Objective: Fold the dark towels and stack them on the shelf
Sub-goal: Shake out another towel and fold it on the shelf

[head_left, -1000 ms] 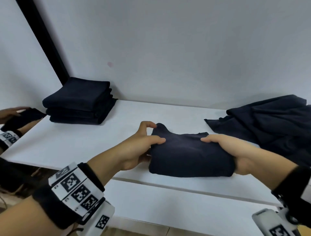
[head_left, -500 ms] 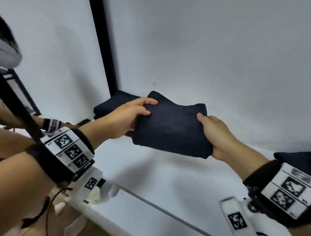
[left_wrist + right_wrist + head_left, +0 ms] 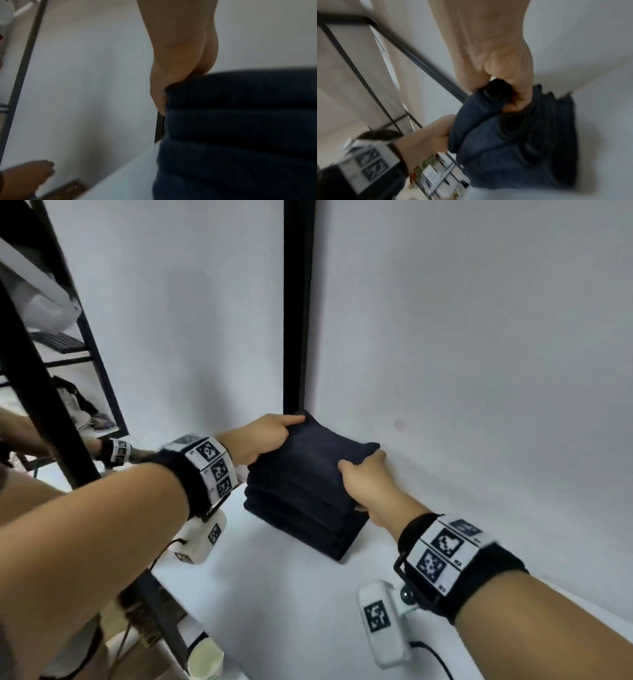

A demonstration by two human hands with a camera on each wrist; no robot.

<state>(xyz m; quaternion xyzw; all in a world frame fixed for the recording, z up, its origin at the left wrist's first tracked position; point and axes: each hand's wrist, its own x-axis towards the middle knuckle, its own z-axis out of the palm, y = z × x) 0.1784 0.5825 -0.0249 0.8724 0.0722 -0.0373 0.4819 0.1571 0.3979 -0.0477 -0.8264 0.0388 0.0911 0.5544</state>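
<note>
A folded dark towel (image 3: 310, 455) lies on top of a stack of folded dark towels (image 3: 301, 522) in the back left corner of the white shelf (image 3: 274, 594). My left hand (image 3: 274, 436) grips the top towel's left edge, thumb on top. My right hand (image 3: 361, 475) grips its right edge, fingers curled under the fold. In the left wrist view my left hand (image 3: 171, 83) holds the upper layer of the stack (image 3: 240, 135). The right wrist view shows my right hand (image 3: 513, 86) clutching the rolled edge of the towel (image 3: 481, 108), with my left hand (image 3: 435, 135) on the far side.
A black upright post (image 3: 298, 302) stands in the corner right behind the stack, and the white wall (image 3: 479, 354) runs close along its back. A black rack frame (image 3: 44, 392) with clutter lies to the left. A paper cup (image 3: 205, 659) sits below the shelf edge.
Both hands lifted the folded towel off the middle of the shelf, carried it left and set it on the stack in the corner. They still hold its two ends.
</note>
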